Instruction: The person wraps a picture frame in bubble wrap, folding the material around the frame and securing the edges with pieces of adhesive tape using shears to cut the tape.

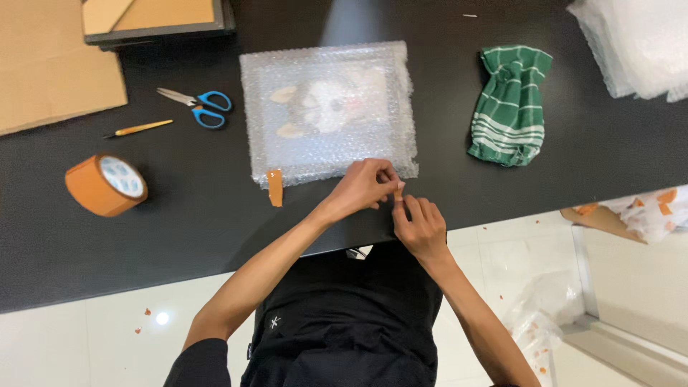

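Observation:
A picture wrapped in bubble wrap (pixel 330 107) lies flat on the black table (pixel 179 222). My left hand (pixel 364 188) and my right hand (pixel 419 228) meet at the wrap's near right corner. Both pinch a small piece of brown tape (pixel 398 193) between their fingertips. Another short strip of brown tape (pixel 274 188) hangs from the wrap's near edge, to the left of my hands.
A brown tape roll (pixel 106 185) stands at the left. Blue-handled scissors (pixel 197 106) and a thin yellow-handled tool (pixel 140 128) lie left of the wrap. A green striped cloth (pixel 510 107) sits right, cardboard (pixel 50 64) far left, stacked bubble wrap (pixel 638 43) top right.

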